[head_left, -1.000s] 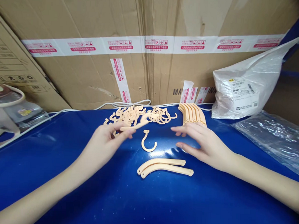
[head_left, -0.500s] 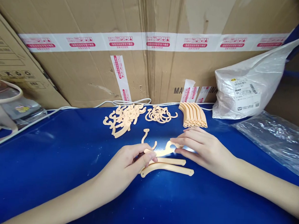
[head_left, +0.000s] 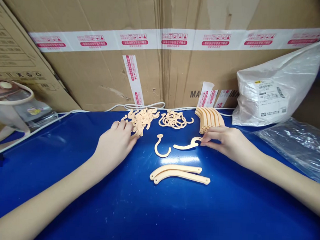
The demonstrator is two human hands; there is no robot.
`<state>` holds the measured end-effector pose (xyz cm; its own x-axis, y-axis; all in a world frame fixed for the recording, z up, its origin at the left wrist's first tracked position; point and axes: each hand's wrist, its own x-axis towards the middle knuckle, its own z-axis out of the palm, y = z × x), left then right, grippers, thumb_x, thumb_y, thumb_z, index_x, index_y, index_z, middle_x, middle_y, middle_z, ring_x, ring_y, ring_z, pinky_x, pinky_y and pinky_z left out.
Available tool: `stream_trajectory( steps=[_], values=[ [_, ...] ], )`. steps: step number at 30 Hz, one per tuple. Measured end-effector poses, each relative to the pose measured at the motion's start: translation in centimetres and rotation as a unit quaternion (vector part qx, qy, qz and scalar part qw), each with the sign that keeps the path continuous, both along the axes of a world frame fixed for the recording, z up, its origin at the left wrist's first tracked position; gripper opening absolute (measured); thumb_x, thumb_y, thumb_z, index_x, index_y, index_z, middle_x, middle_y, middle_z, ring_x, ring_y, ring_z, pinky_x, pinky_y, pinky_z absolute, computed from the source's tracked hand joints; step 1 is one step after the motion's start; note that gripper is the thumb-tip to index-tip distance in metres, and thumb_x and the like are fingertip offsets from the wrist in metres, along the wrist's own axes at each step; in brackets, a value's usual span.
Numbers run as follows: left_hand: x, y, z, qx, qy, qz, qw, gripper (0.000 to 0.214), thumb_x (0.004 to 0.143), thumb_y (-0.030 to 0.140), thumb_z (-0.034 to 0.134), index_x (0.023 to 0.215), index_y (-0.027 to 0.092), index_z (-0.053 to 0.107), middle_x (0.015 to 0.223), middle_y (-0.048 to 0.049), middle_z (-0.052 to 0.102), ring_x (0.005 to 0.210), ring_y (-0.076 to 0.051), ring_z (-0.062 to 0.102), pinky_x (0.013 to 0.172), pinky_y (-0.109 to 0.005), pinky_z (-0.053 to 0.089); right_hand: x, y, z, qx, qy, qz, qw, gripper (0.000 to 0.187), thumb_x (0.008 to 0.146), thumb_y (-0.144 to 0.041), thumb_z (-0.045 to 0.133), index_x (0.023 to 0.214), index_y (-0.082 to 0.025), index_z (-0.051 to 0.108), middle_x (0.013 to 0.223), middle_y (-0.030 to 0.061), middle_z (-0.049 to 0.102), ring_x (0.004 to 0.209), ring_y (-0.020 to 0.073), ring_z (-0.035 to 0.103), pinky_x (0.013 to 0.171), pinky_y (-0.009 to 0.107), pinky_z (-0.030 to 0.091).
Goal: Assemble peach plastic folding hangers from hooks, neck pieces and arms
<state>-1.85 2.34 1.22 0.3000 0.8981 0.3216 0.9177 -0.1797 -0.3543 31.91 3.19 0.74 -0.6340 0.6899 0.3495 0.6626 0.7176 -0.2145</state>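
My right hand pinches the notched, hook-shaped end of a short beige plastic hanger piece, just above the table. My left hand is at the pile of similar hook-ended pieces, its fingers curled over the near left side. Its fingertips are hidden, so what they grip cannot be made out. Between the hands a beige plastic hanger hook lies by itself. Nearer to me, two long curved hanger arms rest side by side.
Behind are a heap of hanger hooks and a stack of hanger arms. A white plastic bag and clear plastic film are at right. Cardboard boxes back the blue table; a white cable runs along them.
My left hand has let go of the short hanger piece and moved left and away to the pile. My right hand has carried that piece farther from me, off the long arms.
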Motion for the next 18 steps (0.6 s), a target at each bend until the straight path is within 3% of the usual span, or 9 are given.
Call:
stream_trajectory(
  steps=[8,18],
  values=[
    [-0.59,0.96,-0.82,-0.048,0.005,-0.005,0.999,0.028,0.093,0.027,0.036,0.094,0.011,0.059,0.092,-0.0151,0.065,0.093,-0.03,0.058,0.08,-0.037,0.047,-0.21,0.19,0.2,0.015,-0.051,0.042,0.998,0.03,0.096,-0.027,0.042,0.086,-0.017,0.068,0.084,0.0066,0.067,0.078,0.0184,0.063,0.074,0.034,0.048],
    [-0.4,1.05,-0.65,-0.043,-0.032,0.002,0.999,0.025,0.094,0.024,0.037,0.093,0.011,0.058,0.09,-0.0148,0.065,0.09,-0.028,0.06,0.075,-0.035,0.047,-0.2,0.09,0.26,0.026,-0.098,0.036,0.994,0.028,0.097,-0.027,0.04,0.09,-0.018,0.066,0.087,0.0064,0.065,0.084,0.0195,0.061,0.082,0.037,0.044]
  ],
)
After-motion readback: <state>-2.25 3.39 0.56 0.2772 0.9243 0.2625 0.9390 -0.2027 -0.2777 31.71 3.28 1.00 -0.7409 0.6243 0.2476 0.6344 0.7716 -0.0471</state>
